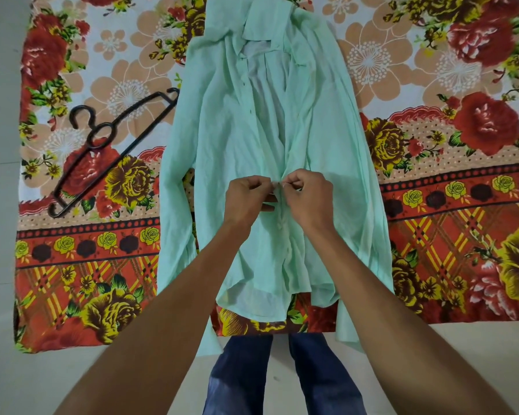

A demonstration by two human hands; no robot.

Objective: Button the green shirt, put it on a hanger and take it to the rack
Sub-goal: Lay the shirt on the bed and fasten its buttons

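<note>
The pale green shirt (237, 139) lies flat on a floral sheet, collar at the far end and hem toward me. Its front stands open from the collar down to the middle, and the two edges meet lower down. My left hand (246, 196) pinches the left front edge at mid-length. My right hand (307, 194) pinches the right front edge against it, fingertips touching at a button. A black plastic hanger (108, 145) rests on the sheet to the left of the shirt, apart from it.
The floral sheet (447, 205) covers a low surface that ends at its near edge. Pale floor (0, 205) runs along the left side and in front. My legs in blue jeans (243, 378) stand at the near edge.
</note>
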